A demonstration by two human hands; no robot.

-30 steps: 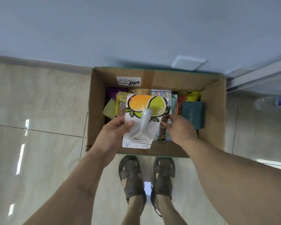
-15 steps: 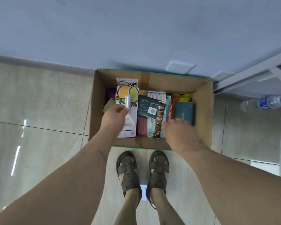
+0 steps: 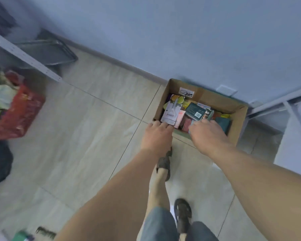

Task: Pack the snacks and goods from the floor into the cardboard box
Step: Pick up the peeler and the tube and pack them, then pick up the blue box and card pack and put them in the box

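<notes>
1. Two hands hover at the near rim of the cardboard box (image 3: 236, 126), which stands on the tiled floor (image 3: 94, 119) against the blue wall (image 3: 181, 40).
2. The left hand (image 3: 157, 134) sits at the box's near left corner, fingers stretched forward and holding nothing; its fingertips lie at the lower edge of the white carded peeler pack (image 3: 172, 110), though motion blur leaves it unclear whether they touch.
3. The right hand (image 3: 207, 133) hangs over the near edge with fingers loosely bent; it appears to hold nothing, but its palm side is hidden.
4. The goods are in the box: the peeler pack leans at the left, a dark green packet (image 3: 194, 111) lies across the middle, and a teal box (image 3: 223, 123) stands at the right, with more snack packs between them.
5. Judged from this, the step in hand is letting go after setting the peeler pack down.
6. More items wait by the red basket (image 3: 19, 115) at far left, well apart from the box, so the next move calls for turning that way and gripping another item.
</notes>
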